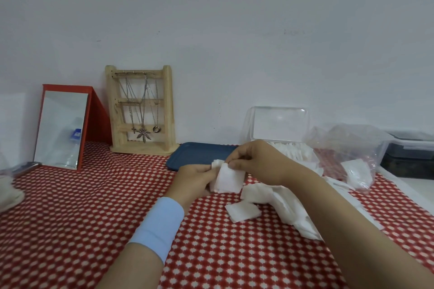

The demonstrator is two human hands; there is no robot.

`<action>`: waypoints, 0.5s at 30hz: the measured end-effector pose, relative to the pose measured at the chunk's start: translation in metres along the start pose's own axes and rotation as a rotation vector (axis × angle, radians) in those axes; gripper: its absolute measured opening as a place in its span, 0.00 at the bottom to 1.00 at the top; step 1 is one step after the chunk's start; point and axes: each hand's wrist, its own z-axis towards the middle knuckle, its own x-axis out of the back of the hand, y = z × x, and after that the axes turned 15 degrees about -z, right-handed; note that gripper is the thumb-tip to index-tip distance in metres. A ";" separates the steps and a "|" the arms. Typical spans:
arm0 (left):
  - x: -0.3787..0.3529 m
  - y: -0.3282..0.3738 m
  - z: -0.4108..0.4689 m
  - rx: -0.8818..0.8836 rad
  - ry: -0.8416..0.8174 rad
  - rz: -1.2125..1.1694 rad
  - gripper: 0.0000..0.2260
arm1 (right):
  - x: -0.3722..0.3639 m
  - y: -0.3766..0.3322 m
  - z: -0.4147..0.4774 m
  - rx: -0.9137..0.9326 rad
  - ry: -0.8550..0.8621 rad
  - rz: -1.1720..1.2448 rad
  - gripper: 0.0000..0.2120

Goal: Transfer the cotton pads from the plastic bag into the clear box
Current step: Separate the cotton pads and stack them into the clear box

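Both hands meet over the red patterned tablecloth. My left hand [193,177] holds a small stack of white square cotton pads [229,180] from the left side. My right hand [254,159] pinches the top edge of the front pad. More loose cotton pads [243,211] lie on the cloth below and to the right, partly hidden under my right forearm. The clear box [278,124] stands behind my right hand with its lid up and pads inside. The crumpled plastic bag [352,155] lies at the right and holds a few pads.
A dark blue tray [199,153] lies behind my hands. A wooden jewellery stand [142,110] with necklaces and a red-framed mirror [63,126] stand by the wall at the left. A dark lidded container [411,150] sits at the far right.
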 end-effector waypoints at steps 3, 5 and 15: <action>-0.002 0.001 0.000 0.064 -0.033 -0.072 0.10 | -0.003 0.002 0.002 -0.019 0.034 -0.051 0.06; -0.004 0.001 0.001 0.088 -0.037 -0.126 0.12 | -0.004 0.002 0.002 -0.029 0.071 -0.063 0.07; -0.004 0.001 -0.003 0.076 -0.146 -0.065 0.15 | -0.007 -0.006 0.000 0.006 0.168 -0.253 0.04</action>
